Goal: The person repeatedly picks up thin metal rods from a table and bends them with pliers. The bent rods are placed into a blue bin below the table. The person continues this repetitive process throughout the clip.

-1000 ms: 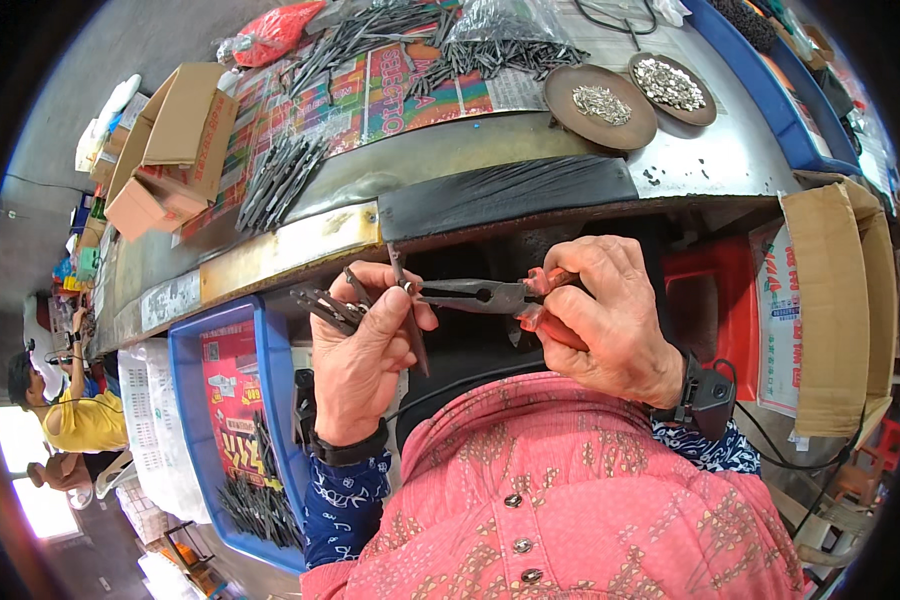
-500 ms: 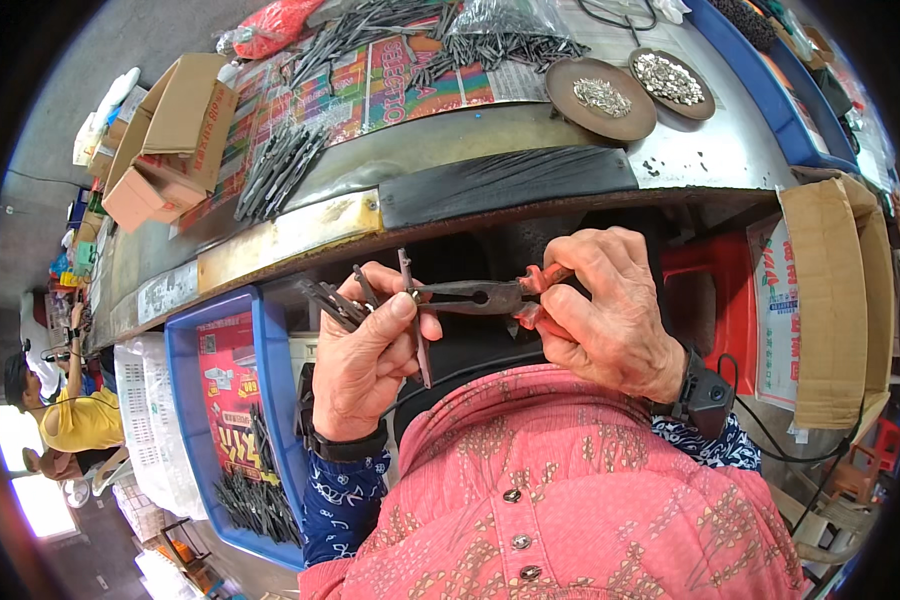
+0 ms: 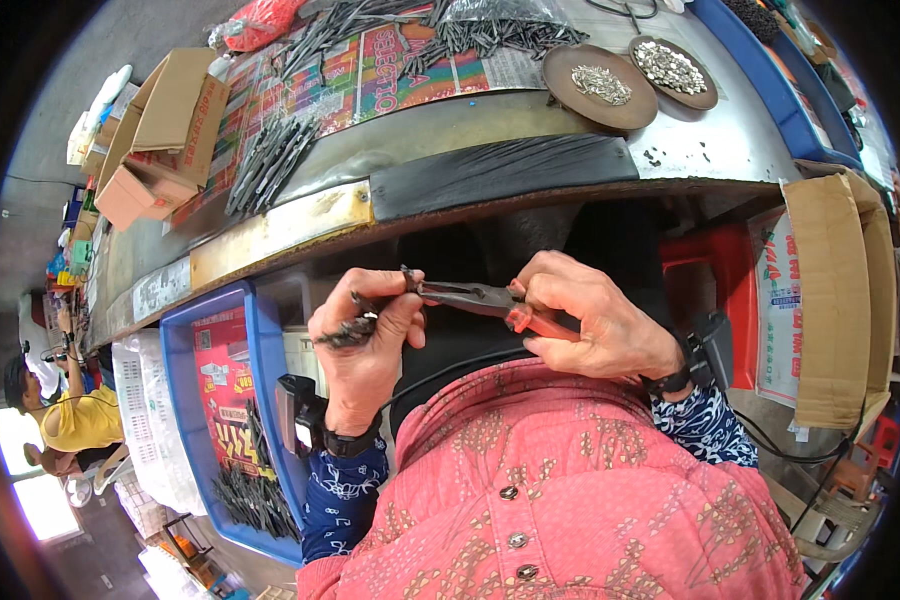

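My left hand (image 3: 365, 345) is closed around several thin dark strips (image 3: 346, 333), their ends sticking out to the left. Between its thumb and forefinger another dark strip (image 3: 408, 280) is pinched, seen nearly end-on. My right hand (image 3: 600, 320) grips the red handles of a pair of long-nosed pliers (image 3: 485, 299). The pliers' jaws point left and reach the pinched strip by my left fingertips. Whether a small part sits between the jaws is too small to tell. Both hands are above my lap, just in front of the workbench edge (image 3: 500, 178).
On the bench lie bundled dark strips (image 3: 273, 165), a larger heap (image 3: 490, 38), and two brown dishes (image 3: 625, 112) (image 3: 705, 98) of small silvery pieces. A blue crate (image 3: 295, 490) with more strips stands left. Cardboard boxes (image 3: 160, 150) (image 3: 830, 310) flank the workspace. A person in yellow (image 3: 85, 415) sits far left.
The pinched strip, upright across the pliers' tip before, has turned to point more toward the view. My left hand has rolled with its strips. The pliers now slant down to the right.
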### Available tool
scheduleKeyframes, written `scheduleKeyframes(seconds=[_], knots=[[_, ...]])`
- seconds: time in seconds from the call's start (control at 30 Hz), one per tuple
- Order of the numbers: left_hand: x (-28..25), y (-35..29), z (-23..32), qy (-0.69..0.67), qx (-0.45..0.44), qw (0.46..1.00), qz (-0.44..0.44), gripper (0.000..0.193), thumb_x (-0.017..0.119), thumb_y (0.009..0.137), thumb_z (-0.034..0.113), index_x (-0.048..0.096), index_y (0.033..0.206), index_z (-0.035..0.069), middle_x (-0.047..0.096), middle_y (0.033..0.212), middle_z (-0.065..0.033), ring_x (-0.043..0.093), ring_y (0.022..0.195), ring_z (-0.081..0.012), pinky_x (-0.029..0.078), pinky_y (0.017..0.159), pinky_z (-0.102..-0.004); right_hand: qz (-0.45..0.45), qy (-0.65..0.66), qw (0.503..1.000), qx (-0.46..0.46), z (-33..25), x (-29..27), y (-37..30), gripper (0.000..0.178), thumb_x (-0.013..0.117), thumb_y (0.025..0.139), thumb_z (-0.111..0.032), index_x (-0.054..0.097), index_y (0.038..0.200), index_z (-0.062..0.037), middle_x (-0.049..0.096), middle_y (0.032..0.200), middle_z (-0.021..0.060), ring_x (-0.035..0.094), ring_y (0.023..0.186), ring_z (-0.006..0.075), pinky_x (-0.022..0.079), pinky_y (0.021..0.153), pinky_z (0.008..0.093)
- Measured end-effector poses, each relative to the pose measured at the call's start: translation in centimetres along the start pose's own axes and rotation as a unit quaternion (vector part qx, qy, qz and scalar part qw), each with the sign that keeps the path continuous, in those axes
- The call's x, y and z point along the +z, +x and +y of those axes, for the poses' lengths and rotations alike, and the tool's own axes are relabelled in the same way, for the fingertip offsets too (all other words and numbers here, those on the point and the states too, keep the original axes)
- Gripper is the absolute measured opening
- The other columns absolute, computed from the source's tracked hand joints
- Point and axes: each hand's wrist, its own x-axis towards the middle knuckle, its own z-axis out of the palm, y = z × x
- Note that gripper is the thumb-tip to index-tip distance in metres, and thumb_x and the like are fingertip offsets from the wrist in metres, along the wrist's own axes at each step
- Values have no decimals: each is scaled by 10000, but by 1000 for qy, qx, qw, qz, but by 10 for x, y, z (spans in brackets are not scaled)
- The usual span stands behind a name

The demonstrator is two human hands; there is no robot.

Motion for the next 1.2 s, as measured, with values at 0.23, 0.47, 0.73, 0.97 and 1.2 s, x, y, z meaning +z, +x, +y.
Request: scheduleKeyframes(seconds=[0.23, 0.47, 0.73, 0.97, 1.2], knots=[[-4, 4, 2, -246, -146, 958, -16, 106, 646, 1010, 85, 614, 1052, -6, 716, 869, -188, 533, 511, -93, 376, 461, -189, 133, -246, 957, -74, -6, 7, 4, 177, 781, 756, -94, 652, 873, -57, 578, 957, 87, 584, 885, 279, 441, 797, 386], [-9, 4, 10, -279, -215, 935, -36, 83, 648, 1002, 89, 615, 1041, 23, 719, 837, -186, 470, 437, -69, 337, 423, -184, 152, -301, 934, -115, -9, 7, 7, 184, 786, 740, -110, 637, 837, -66, 587, 984, 85, 597, 927, 260, 425, 826, 409], [-6, 3, 11, -249, -196, 946, -64, 137, 682, 932, -34, 586, 1024, 1, 728, 843, -168, 485, 479, -49, 386, 458, -185, 88, -252, 961, -79, -1, 5, 0, 171, 738, 733, -54, 620, 856, -48, 551, 912, 98, 573, 852, 297, 458, 694, 399], [-5, 2, 13, 195, 88, 974, -74, 134, 717, 893, -54, 658, 1010, -22, 732, 857, -129, 681, 677, -165, 521, 615, -268, -80, 119, 987, 70, 7, -3, 2, 139, 668, 753, -24, 607, 875, 6, 540, 831, 110, 569, 774, 255, 459, 684, 356], [-20, 24, 24, 368, 206, 902, -93, 321, 725, 799, -72, 687, 1102, 27, 703, 929, -142, 675, 830, -334, 530, 732, -383, -2, 55, 999, 2, 9, 7, 8, 219, 738, 712, -45, 603, 877, 3, 585, 967, 136, 582, 864, 276, 475, 765, 365]])
